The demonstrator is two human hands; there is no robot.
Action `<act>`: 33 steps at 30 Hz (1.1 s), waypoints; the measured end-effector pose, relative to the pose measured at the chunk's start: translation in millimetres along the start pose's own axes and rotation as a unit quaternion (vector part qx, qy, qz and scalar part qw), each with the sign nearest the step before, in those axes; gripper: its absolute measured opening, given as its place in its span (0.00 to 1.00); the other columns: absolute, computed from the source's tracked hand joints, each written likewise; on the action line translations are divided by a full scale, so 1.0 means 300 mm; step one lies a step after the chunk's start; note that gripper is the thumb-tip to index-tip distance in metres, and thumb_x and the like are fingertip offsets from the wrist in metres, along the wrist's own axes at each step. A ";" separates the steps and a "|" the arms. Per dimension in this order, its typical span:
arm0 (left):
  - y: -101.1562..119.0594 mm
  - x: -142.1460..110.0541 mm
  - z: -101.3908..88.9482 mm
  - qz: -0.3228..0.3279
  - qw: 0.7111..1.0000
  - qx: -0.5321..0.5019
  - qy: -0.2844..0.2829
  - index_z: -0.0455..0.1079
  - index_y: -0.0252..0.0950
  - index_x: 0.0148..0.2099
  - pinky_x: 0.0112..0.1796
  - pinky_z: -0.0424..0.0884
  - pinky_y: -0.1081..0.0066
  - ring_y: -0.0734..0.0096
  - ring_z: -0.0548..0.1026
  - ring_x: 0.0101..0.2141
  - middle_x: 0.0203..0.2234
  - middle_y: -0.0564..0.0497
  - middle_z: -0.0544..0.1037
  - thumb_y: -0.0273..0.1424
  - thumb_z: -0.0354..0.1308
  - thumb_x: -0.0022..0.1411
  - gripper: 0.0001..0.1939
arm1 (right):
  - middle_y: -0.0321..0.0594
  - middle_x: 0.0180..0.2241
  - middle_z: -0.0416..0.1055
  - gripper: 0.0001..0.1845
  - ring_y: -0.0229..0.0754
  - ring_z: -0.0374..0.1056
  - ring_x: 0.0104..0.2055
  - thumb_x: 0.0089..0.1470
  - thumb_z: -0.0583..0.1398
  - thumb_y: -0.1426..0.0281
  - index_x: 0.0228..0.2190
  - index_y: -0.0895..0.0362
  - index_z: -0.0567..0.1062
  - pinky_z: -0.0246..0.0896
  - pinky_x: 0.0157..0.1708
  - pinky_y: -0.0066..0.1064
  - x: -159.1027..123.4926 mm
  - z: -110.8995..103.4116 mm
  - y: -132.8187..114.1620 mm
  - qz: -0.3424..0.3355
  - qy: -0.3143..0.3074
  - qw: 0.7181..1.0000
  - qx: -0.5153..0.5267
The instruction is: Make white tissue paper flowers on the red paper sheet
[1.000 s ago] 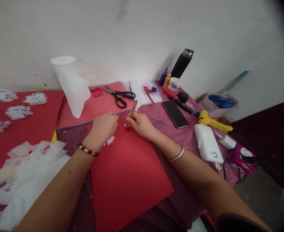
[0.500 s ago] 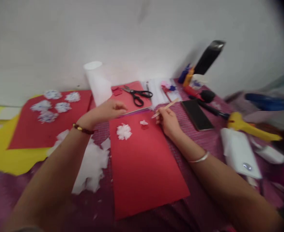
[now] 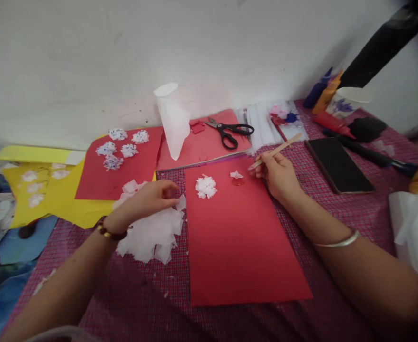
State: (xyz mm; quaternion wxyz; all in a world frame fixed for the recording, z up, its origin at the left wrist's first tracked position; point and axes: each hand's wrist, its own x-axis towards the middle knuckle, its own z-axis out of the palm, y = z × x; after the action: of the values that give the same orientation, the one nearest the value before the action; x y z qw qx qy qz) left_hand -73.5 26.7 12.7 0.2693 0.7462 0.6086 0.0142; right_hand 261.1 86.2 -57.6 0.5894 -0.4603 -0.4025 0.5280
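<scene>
My right hand (image 3: 280,173) pinches a wooden craft stick (image 3: 282,147) above the right edge of a red sheet (image 3: 244,242). My left hand (image 3: 157,197) hovers over a pile of white tissue paper pieces (image 3: 150,237); its fingers are curled, with a gap between thumb and forefinger. Glued or resting on the red sheet is a ruffled white paper flower (image 3: 205,186). To its right lies a small white paper piece (image 3: 236,175) beside a small dark red patch (image 3: 237,181).
Black-handled scissors (image 3: 230,130) lie on a red pad (image 3: 180,161) near a white paper roll (image 3: 171,118). At left, another red sheet (image 3: 88,183) carries several speckled paper flowers. A phone (image 3: 340,164), paint bottles (image 3: 318,90) and a paper cup (image 3: 347,102) stand or lie at right.
My left hand has moved from beside the red pad back towards me, over the white paper pieces. My right hand still holds the stick near the same spot. The view has turned left.
</scene>
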 end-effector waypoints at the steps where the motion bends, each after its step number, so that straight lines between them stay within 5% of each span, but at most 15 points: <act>1: 0.009 0.003 0.021 0.017 0.999 0.030 0.011 0.71 0.36 0.50 0.33 0.67 0.66 0.62 0.74 0.32 0.34 0.47 0.77 0.39 0.60 0.54 0.22 | 0.33 0.17 0.68 0.14 0.32 0.63 0.17 0.55 0.63 0.59 0.25 0.56 0.71 0.59 0.17 0.23 -0.002 0.002 -0.003 0.000 0.002 1.000 0.000; 5: 0.022 0.021 0.061 0.079 0.996 0.049 0.014 0.68 0.37 0.52 0.37 0.67 0.65 0.62 0.71 0.36 0.39 0.47 0.73 0.35 0.61 0.52 0.24 | 0.32 0.16 0.68 0.14 0.32 0.63 0.16 0.56 0.62 0.62 0.25 0.57 0.70 0.57 0.16 0.21 -0.005 0.008 -0.009 0.009 0.009 1.000 0.004; 10: 0.025 0.045 0.067 0.123 0.992 0.025 -0.015 0.66 0.37 0.31 0.32 0.64 0.69 0.67 0.67 0.31 0.30 0.51 0.69 0.29 0.57 0.51 0.03 | 0.32 0.16 0.68 0.14 0.31 0.63 0.16 0.56 0.62 0.62 0.25 0.57 0.70 0.57 0.16 0.21 -0.006 0.014 -0.012 0.003 0.008 1.000 0.012; 16: 0.043 0.039 -0.014 0.032 0.991 -0.125 -0.048 0.64 0.38 0.24 0.24 0.60 0.72 0.72 0.66 0.23 0.19 0.55 0.68 0.35 0.61 0.51 0.10 | 0.30 0.15 0.68 0.14 0.30 0.61 0.15 0.54 0.62 0.60 0.24 0.57 0.70 0.56 0.16 0.22 -0.005 0.025 -0.018 0.015 0.018 0.999 0.033; 21: 0.183 0.083 -0.091 -0.003 0.931 -0.333 0.149 0.70 0.39 0.29 0.22 0.61 0.75 0.76 0.66 0.20 0.20 0.56 0.71 0.36 0.68 0.48 0.11 | 0.32 0.19 0.72 0.14 0.30 0.62 0.17 0.49 0.65 0.59 0.28 0.58 0.75 0.58 0.18 0.23 -0.021 0.040 -0.044 -0.049 -0.012 0.996 0.067; 27: 0.357 0.190 -0.022 0.042 0.873 -0.461 0.153 0.72 0.34 0.31 0.27 0.67 0.73 0.75 0.70 0.23 0.22 0.54 0.73 0.36 0.69 0.44 0.14 | 0.36 0.24 0.77 0.15 0.33 0.68 0.21 0.49 0.66 0.57 0.31 0.57 0.78 0.65 0.23 0.26 -0.083 0.079 -0.086 -0.080 -0.082 0.990 0.085; 29: 0.359 0.196 -0.019 0.051 0.887 -0.433 0.151 0.72 0.34 0.30 0.27 0.66 0.74 0.75 0.69 0.23 0.22 0.54 0.72 0.36 0.67 0.46 0.12 | 0.36 0.24 0.77 0.15 0.35 0.69 0.21 0.50 0.65 0.56 0.32 0.56 0.78 0.67 0.23 0.28 -0.097 0.086 -0.086 -0.071 -0.106 0.989 0.076; 33: 0.287 0.166 -0.051 0.071 0.963 -0.252 0.066 0.71 0.36 0.29 0.26 0.63 0.74 0.74 0.68 0.24 0.22 0.54 0.72 0.36 0.62 0.51 0.08 | 0.35 0.22 0.76 0.14 0.34 0.68 0.21 0.50 0.65 0.57 0.31 0.56 0.77 0.66 0.23 0.27 -0.104 0.089 -0.070 -0.069 -0.112 0.989 0.061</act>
State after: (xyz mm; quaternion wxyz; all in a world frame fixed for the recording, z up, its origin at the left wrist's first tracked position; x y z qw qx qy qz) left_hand 11.6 68.3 46.6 0.4065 0.6930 0.5468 0.2358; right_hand 237.1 57.9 -30.1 0.6027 -0.3323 -0.4641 0.5577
